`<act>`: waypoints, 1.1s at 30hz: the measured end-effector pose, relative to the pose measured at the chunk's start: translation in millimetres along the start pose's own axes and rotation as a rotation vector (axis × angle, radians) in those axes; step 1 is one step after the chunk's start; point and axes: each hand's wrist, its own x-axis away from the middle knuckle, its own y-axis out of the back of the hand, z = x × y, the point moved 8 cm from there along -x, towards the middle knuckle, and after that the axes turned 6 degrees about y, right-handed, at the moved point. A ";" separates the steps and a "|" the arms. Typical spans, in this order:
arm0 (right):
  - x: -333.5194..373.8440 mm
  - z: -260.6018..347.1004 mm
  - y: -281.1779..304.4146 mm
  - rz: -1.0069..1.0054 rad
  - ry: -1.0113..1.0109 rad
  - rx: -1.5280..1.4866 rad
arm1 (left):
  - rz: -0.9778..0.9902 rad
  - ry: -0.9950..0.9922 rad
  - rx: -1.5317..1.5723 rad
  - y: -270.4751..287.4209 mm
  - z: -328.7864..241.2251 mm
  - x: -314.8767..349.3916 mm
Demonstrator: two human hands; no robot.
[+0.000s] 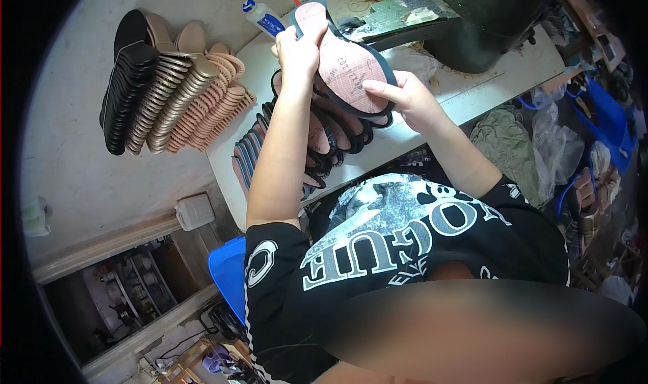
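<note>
While your left hand (298, 56) clasps the narrow part of the pink, dark-rimmed flat sole (345, 63) above the white table (472, 95), your half-open right hand (413, 99) pinches its wide end; loosened fingers could drop it.

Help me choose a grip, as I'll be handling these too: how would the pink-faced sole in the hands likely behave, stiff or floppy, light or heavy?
Probably fairly stiff: the pink-faced sole spans the left hand and right hand without visible sag. Likely light, since it looks thin for its length. Its broad, flattish shape makes rolling unlikely.
</note>
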 end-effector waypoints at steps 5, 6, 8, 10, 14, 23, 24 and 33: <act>8.9 6.1 -10.1 -0.010 -0.004 -0.101 | -0.093 -0.053 0.063 -5.0 23.6 -23.5; 11.6 -1.0 -10.2 -0.024 -0.077 -0.116 | -0.110 -0.068 0.029 -6.8 18.6 -22.3; 12.6 -9.9 -14.3 -0.022 -0.093 -0.120 | -0.122 -0.079 -0.005 -7.2 10.0 -22.2; 12.2 -12.4 -18.1 -0.035 -0.096 -0.131 | -0.064 -0.037 -0.093 -9.5 5.1 -21.8; 6.2 -4.4 -28.7 -0.104 0.002 -0.204 | -0.063 0.040 -0.089 -0.7 28.1 -47.5; -13.2 -9.9 -36.1 -0.218 0.023 -0.302 | -0.041 -0.055 -0.508 13.1 -4.9 -56.9; -16.2 -8.0 -34.0 -0.192 0.025 -0.275 | -0.056 -0.224 -0.502 9.6 -32.9 -41.8; -35.1 3.0 -40.3 -0.199 0.081 -0.250 | 0.980 -0.157 -0.539 -22.5 -60.1 -1.3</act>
